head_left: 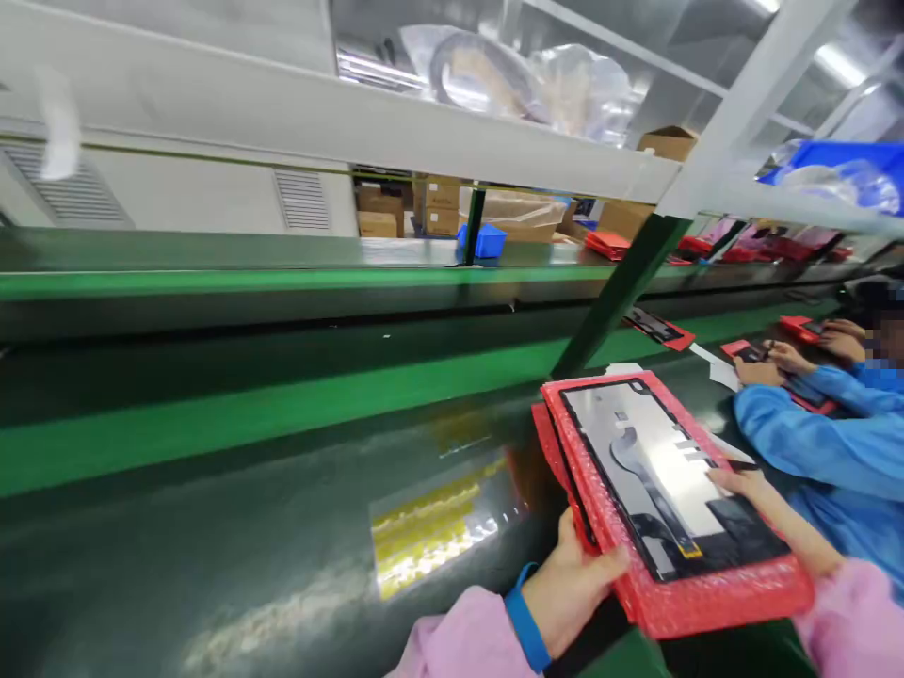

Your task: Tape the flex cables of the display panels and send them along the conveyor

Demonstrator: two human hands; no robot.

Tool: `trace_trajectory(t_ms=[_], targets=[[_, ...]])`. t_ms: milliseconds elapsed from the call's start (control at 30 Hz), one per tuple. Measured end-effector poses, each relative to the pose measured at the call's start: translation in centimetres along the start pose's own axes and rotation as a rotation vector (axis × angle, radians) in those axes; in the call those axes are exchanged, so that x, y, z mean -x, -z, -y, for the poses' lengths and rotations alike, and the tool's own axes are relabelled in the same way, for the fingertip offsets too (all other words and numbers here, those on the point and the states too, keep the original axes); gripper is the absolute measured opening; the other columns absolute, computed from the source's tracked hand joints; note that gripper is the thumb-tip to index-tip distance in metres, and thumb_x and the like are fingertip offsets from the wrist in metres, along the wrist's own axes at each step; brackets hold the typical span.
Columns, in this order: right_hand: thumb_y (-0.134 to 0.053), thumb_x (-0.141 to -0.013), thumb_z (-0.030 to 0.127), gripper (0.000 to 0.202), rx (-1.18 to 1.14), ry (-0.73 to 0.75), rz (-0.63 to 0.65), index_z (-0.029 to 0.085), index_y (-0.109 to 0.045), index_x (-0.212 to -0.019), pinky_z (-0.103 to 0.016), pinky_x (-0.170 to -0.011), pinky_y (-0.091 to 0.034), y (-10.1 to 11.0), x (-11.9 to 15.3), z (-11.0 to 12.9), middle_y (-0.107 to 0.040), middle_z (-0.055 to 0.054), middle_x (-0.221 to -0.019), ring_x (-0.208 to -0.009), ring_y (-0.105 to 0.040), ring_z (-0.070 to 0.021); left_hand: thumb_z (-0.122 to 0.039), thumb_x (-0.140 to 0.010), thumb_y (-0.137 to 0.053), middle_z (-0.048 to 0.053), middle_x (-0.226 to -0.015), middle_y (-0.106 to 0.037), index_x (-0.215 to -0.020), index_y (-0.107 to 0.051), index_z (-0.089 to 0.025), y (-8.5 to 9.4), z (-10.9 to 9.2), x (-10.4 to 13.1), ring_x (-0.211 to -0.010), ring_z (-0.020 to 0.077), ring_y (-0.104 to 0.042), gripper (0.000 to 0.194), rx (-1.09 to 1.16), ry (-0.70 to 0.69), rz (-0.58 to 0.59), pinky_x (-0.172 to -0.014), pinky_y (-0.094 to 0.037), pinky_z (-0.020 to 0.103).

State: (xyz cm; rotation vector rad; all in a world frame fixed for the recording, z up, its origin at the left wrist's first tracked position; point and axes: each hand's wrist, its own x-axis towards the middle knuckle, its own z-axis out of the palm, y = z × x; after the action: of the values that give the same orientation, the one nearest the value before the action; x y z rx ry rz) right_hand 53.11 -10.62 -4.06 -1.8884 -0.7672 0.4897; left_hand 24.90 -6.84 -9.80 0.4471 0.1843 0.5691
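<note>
A stack of red bubble-wrap pouches [713, 603] is held up over the bench, tilted toward me. On top lies a flat display panel [653, 461] with a silver back, a black border and a dark ribbon cable [653, 485]. My left hand [572, 584] grips the stack's near left edge, thumb on top and fingers underneath. At the right edge is my right hand [755, 499], closed on the stack, its fingertips over the panel's side. A slim dark piece [744, 465] shows beside those fingers; I cannot make out what it is. Another dark panel edge shows between the lower pouches.
A clear sheet with yellow strips [438, 527] lies on the dark green bench [268, 556]. A slanted green post [621, 292] rises behind the stack. Another panel on red wrap [656, 328] lies beyond. At right, blue-sleeved co-workers [833, 433] handle similar pieces. A shelf [353, 122] crosses above.
</note>
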Motion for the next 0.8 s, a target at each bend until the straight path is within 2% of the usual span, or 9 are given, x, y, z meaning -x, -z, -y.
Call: trace_trajectory(t_ms=[100,233,333,433,533,633,733,800], targets=[[-0.082,-0.053,0.046,0.038,-0.078,-0.065,0.079,0.025,-0.066,-0.081,-0.040,-0.072,-0.057,-0.2,-2.2,-1.8,-0.070,-0.003,-0.073,-0.076,-0.069,-0.0304,-0.035,-0.061,-0.100,0.014,-0.149,-0.056,-0.134,-0.047,-0.025,-0.3,0.9,-2.4,-0.143,0.0342,-0.049,0.091,0.019,0.073,-0.123,-0.120,-0.035,0.047],[-0.085,-0.055,0.053,0.048,-0.156,-0.132,0.176,0.024,-0.058,-0.083,-0.035,-0.064,-0.054,-1.4,-2.3,-3.8,-0.065,0.001,-0.070,-0.067,-0.065,-0.0239,-0.039,-0.062,-0.099,0.015,-0.154,-0.050,-0.136,-0.043,-0.026,0.4,1.7,-3.6,-0.145,0.0337,-0.046,0.094,0.017,0.075,-0.205,-0.119,-0.037,0.046],[-0.087,-0.059,0.052,0.050,-0.214,-0.114,0.193,0.025,-0.053,-0.085,-0.030,-0.060,-0.052,-2.0,-1.2,-4.1,-0.062,0.004,-0.071,-0.063,-0.061,-0.0192,-0.036,-0.065,-0.097,0.018,-0.150,-0.053,-0.146,-0.031,-0.025,1.0,1.2,-2.4,-0.141,0.0326,-0.051,0.105,-0.063,0.027,-0.248,-0.120,-0.033,0.049],[-0.089,-0.060,0.046,0.052,-0.247,-0.050,0.188,0.027,-0.050,-0.087,-0.026,-0.054,-0.049,-4.0,-0.2,-2.4,-0.060,0.006,-0.069,-0.058,-0.057,-0.0156,-0.024,-0.062,-0.098,0.018,-0.141,-0.060,-0.148,-0.030,-0.023,1.1,-1.5,0.7,-0.135,0.0341,-0.056,0.110,-0.238,-0.031,-0.308,-0.118,-0.033,0.054],[-0.088,-0.064,0.044,0.052,-0.310,-0.029,0.306,0.028,-0.049,-0.095,-0.026,-0.054,-0.051,-8.9,1.4,1.9,-0.062,0.006,-0.070,-0.058,-0.059,-0.0164,-0.026,-0.064,-0.096,0.015,-0.133,-0.066,-0.144,-0.038,-0.023,0.6,-6.2,5.2,-0.126,0.0346,-0.062,0.099,-0.412,-0.169,-0.448,-0.113,-0.039,0.056],[-0.090,-0.065,0.043,0.056,-0.445,-0.006,0.517,0.028,-0.049,-0.099,-0.028,-0.058,-0.055,-16.3,4.3,8.1,-0.068,0.004,-0.081,-0.067,-0.065,-0.0193,-0.035,-0.066,-0.093,0.013,-0.130,-0.068,-0.138,-0.046,-0.022,-0.2,-11.8,10.9,-0.119,0.0334,-0.065,0.087,-0.557,-0.383,-0.666,-0.109,-0.044,0.052],[-0.077,-0.087,0.041,0.039,-0.583,0.063,0.727,0.023,-0.059,-0.115,-0.034,-0.074,-0.060,-23.5,8.7,13.9,-0.071,-0.004,-0.109,-0.088,-0.070,-0.0213,-0.042,-0.068,-0.090,0.013,-0.132,-0.067,-0.133,-0.050,-0.021,-1.1,-16.7,17.2,-0.122,0.0328,-0.063,0.079,-0.669,-0.558,-0.897,-0.108,-0.047,0.048],[-0.067,-0.097,0.037,0.034,-0.611,0.103,0.821,0.019,-0.062,-0.126,-0.042,-0.085,-0.060,-27.4,11.8,16.4,-0.066,-0.009,-0.125,-0.102,-0.068,-0.0229,-0.044,-0.071,-0.088,0.013,-0.133,-0.067,-0.133,-0.051,-0.020,-1.1,-18.7,21.2,-0.125,0.0327,-0.063,0.076,-0.715,-0.631,-1.026,-0.109,-0.047,0.047]])
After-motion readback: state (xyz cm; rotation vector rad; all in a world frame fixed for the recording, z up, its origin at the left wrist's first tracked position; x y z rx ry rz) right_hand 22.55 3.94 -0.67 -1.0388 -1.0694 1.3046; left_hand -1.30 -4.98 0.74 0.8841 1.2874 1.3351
